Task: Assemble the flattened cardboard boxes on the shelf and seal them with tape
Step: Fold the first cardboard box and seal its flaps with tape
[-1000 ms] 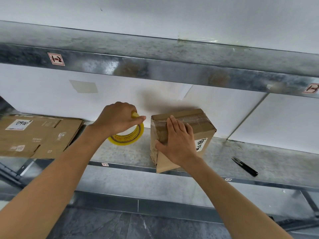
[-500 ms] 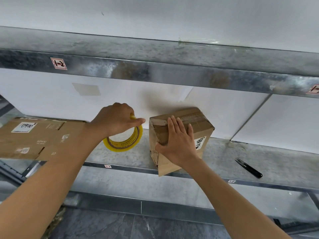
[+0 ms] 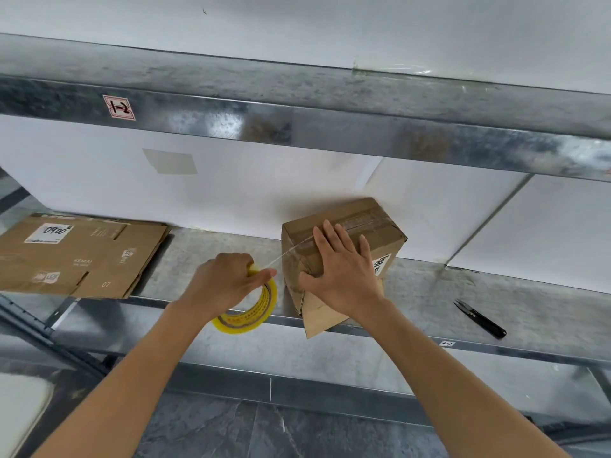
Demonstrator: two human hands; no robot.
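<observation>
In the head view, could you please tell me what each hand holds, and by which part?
The left hand grips the yellow tape roll by its upper rim. The right hand presses flat on the cardboard box, fingers straight, gripping nothing.

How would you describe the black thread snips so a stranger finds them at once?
Start at the lower grey metal shelf and the taped brown cardboard box standing on it. Right of that box, apart from it near the shelf's front edge, lie the small black thread snips. They are the only dark, slim, pointed thing there.
</observation>
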